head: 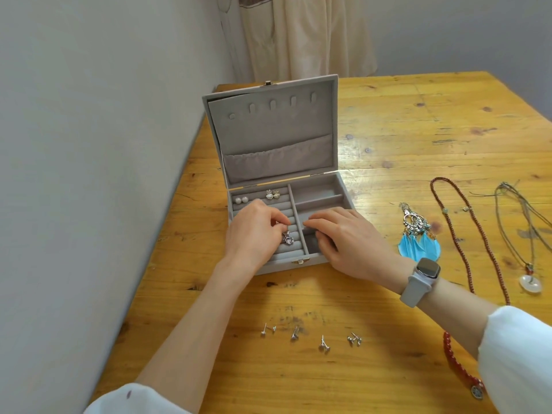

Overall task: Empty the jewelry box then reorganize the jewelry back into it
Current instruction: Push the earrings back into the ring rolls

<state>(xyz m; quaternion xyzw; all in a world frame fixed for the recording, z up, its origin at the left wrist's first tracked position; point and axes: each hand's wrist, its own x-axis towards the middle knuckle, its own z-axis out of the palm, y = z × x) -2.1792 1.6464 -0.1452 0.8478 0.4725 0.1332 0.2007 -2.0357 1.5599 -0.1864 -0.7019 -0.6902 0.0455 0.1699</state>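
White sleeves (516, 363) frame the near edge, and small silver studs (310, 337) lie scattered on the wooden table (418, 130) before the open grey box (268, 150). Over its ring rolls, the left hand (254, 234) pinches a sparkling earring (79, 238). Its partner, the right hand (346, 237), wearing a watch (421, 279), rests with curled fingers on the box's right-hand compartments; whether it holds anything I cannot tell. Pearl studs (241, 199) and heart earrings (272, 194) sit in the top row. Feather earrings (418, 237) and necklaces (466, 234) lie right of the box.
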